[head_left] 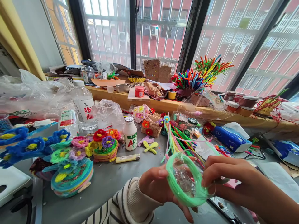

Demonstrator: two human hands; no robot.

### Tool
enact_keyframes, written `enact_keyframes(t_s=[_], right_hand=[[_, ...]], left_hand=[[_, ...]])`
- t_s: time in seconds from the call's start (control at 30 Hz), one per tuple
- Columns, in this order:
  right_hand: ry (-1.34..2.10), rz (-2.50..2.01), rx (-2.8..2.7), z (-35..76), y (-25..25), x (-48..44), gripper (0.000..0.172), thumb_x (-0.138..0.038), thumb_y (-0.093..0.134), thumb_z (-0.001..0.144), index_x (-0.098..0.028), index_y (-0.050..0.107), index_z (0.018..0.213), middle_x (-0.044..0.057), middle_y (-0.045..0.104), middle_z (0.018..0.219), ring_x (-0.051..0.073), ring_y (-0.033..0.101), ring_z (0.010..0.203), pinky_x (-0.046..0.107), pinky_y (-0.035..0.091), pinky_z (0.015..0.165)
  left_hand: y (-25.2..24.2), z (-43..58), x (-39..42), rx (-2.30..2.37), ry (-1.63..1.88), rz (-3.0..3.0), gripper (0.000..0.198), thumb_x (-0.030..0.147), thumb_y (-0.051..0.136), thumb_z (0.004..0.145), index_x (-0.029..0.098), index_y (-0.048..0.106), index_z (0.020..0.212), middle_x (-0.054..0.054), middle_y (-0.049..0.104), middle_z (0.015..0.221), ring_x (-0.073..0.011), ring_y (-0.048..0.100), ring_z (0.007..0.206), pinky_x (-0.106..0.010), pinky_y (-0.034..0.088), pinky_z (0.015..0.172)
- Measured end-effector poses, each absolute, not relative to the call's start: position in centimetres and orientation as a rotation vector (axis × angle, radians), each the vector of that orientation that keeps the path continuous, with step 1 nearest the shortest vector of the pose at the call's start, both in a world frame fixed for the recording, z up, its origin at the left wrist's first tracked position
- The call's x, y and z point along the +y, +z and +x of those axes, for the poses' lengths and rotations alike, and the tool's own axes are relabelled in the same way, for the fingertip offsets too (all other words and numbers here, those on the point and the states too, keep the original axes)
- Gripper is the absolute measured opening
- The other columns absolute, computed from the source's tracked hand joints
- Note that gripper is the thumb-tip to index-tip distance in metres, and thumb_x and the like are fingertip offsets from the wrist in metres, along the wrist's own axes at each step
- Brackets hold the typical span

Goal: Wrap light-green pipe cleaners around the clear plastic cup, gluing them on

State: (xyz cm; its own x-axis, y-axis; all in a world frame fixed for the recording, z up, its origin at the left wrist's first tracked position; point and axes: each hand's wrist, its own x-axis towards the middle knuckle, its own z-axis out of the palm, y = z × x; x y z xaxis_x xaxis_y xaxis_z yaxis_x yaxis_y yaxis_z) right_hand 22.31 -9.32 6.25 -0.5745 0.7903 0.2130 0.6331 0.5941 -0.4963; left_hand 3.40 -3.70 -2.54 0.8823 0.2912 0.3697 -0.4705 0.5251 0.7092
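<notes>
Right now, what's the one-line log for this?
left hand: holds green ring | right hand: holds green ring | nearby: white bottle

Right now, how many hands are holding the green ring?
2: the left hand grips the ring on its left edge, and the right hand pinches its right edge.

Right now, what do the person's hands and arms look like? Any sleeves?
The left hand comes out of a cream sleeve with thin dark stripes. The right hand and forearm are bare: no sleeve, glove, ring or watch shows.
</notes>
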Motion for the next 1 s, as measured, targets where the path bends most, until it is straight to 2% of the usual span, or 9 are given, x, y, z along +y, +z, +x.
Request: enact_keyframes(t_s=[0.13,0.2,0.4,0.53,0.7,0.9,1.0], right_hand=[[0.542,-1.14,-2.403,22.39,6.05,-9.29,0.004,-0.022,0.056,0.079,-0.022,0.058,0.076,-0.002,0.057,0.07,0.004,0.054,0.06,0.011,0.042,0.056],[0.538,-1.126,-2.398,22.44,5.94,-9.28,0.003,-0.021,0.056,0.078,-0.022,0.058,0.077,-0.003,0.056,0.07,0.003,0.053,0.061,0.009,0.042,0.057],[0.549,-1.105,-2.388,22.51,5.78,-9.22,0.003,-0.02,0.056,0.078,-0.023,0.058,0.078,-0.004,0.055,0.07,0.002,0.052,0.06,0.009,0.041,0.057],[0.541,-1.118,-2.398,22.46,5.88,-9.24,0.003,-0.02,0.056,0.079,-0.022,0.058,0.077,-0.003,0.055,0.069,0.002,0.052,0.059,0.009,0.041,0.056],[0.525,-1.122,-2.41,22.47,5.86,-9.2,0.004,-0.022,0.055,0.079,-0.022,0.058,0.077,-0.003,0.055,0.068,0.003,0.051,0.058,0.011,0.04,0.054],[0.526,-1.143,-2.395,22.49,5.93,-9.27,0.003,-0.022,0.056,0.079,-0.023,0.058,0.077,-0.003,0.054,0.068,0.004,0.051,0.059,0.011,0.04,0.055],[0.534,-1.139,-2.394,22.4,5.97,-9.3,0.004,-0.022,0.056,0.078,-0.022,0.059,0.076,-0.002,0.055,0.068,0.004,0.052,0.058,0.011,0.041,0.054]], left_hand=[[-2.36,3.64,-3.56,-0.277,0.411,0.824,0.055,0.039,0.048,0.065,0.016,0.046,0.115,-0.01,0.055,0.095,-0.0196,0.057,0.069,-0.037,0.045,0.061],[-2.28,3.68,-3.55,-0.275,0.407,0.813,0.053,0.038,0.049,0.064,0.016,0.048,0.112,-0.009,0.054,0.093,-0.0182,0.056,0.067,-0.036,0.045,0.06],[-2.32,3.49,-3.52,-0.191,0.403,0.89,0.06,0.043,0.047,0.06,0.015,0.046,0.114,-0.011,0.053,0.093,-0.0217,0.055,0.069,-0.041,0.043,0.06],[-2.3,3.41,-3.51,-0.176,0.423,0.935,0.06,0.045,0.044,0.061,0.014,0.046,0.113,-0.011,0.052,0.092,-0.0237,0.053,0.073,-0.041,0.043,0.059],[-2.13,3.41,-3.55,-0.18,0.401,0.917,0.06,0.043,0.046,0.061,0.015,0.045,0.114,-0.01,0.052,0.091,-0.0205,0.054,0.07,-0.037,0.044,0.058],[-2.21,3.42,-3.4,-0.172,0.408,0.915,0.056,0.043,0.045,0.062,0.014,0.047,0.109,-0.01,0.052,0.092,-0.0221,0.054,0.074,-0.038,0.044,0.059],[-2.28,3.53,-3.29,-0.186,0.387,0.898,0.055,0.043,0.046,0.061,0.014,0.048,0.108,-0.009,0.052,0.09,-0.0205,0.055,0.069,-0.037,0.044,0.058]])
